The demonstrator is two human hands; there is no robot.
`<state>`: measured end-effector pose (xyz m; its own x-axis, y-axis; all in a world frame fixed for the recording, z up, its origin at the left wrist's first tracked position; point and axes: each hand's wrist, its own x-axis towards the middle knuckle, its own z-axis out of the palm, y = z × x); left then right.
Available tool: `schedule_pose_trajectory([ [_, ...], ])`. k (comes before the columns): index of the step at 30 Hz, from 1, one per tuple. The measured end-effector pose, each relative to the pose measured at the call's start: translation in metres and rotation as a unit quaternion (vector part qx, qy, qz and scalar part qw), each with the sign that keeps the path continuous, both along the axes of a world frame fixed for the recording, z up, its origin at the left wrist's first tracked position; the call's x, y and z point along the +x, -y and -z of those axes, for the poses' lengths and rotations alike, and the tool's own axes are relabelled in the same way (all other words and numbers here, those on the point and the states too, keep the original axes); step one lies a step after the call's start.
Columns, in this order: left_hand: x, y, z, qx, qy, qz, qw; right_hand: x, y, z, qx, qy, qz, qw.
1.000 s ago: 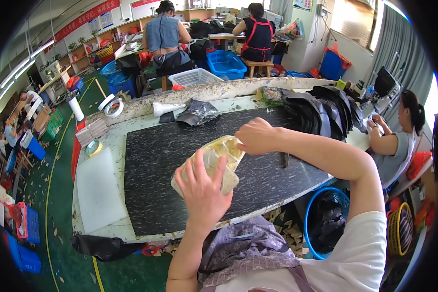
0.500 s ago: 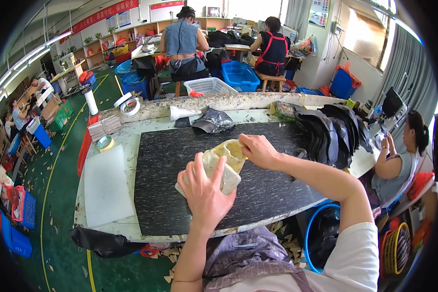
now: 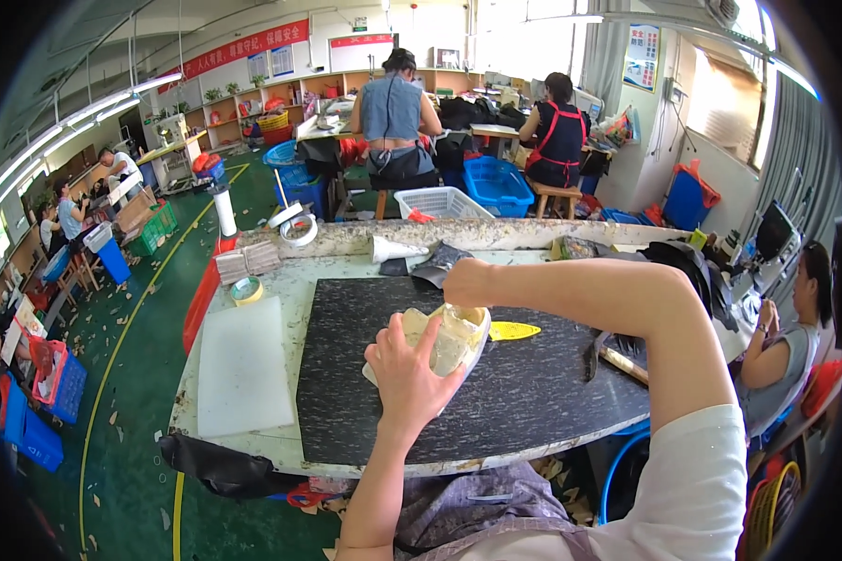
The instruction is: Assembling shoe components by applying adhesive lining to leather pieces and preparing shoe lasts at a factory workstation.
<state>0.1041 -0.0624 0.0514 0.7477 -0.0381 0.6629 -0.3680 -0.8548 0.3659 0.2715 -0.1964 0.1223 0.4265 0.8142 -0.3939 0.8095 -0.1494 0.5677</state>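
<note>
A cream, glue-crusted plastic tub (image 3: 463,338) is tilted above the dark speckled mat (image 3: 384,411), its yellowish inside showing. My left hand (image 3: 410,369) grips its side with fingers and thumb spread around it. At the tub's far rim is my right hand (image 3: 466,283), closed, with its fingertips hidden; whatever it may hold cannot be made out. Just right of the tub lies a bright yellow, leaf-shaped piece (image 3: 515,330), flat on the mat.
A wooden-handled tool (image 3: 625,365) lies at the mat's right, near black pieces (image 3: 683,266). Leftward are a white board (image 3: 243,369), tape roll (image 3: 246,292) and stacked strips (image 3: 248,262). A white cone (image 3: 398,249) stands at the back. A co-worker (image 3: 786,346) sits right.
The view has shifted, so the bench appears lower and further right. My right hand has turned over the tub's rim with its elbow raised. The yellow piece and wooden-handled tool now show.
</note>
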Motion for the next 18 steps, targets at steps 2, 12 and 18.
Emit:
schedule_pose_trajectory([
  [2,-0.002,0.000,0.000,0.002,-0.004,-0.014,1.000,-0.005,0.009,-0.002,0.026,0.025,-0.019,0.999],
  [12,0.001,0.001,0.002,0.008,-0.007,0.007,1.000,-0.021,0.057,0.035,0.411,-0.189,0.271,0.850],
  [18,0.000,-0.005,0.003,0.006,0.007,0.005,1.000,-0.017,0.037,0.020,0.271,-0.140,0.184,0.934],
])
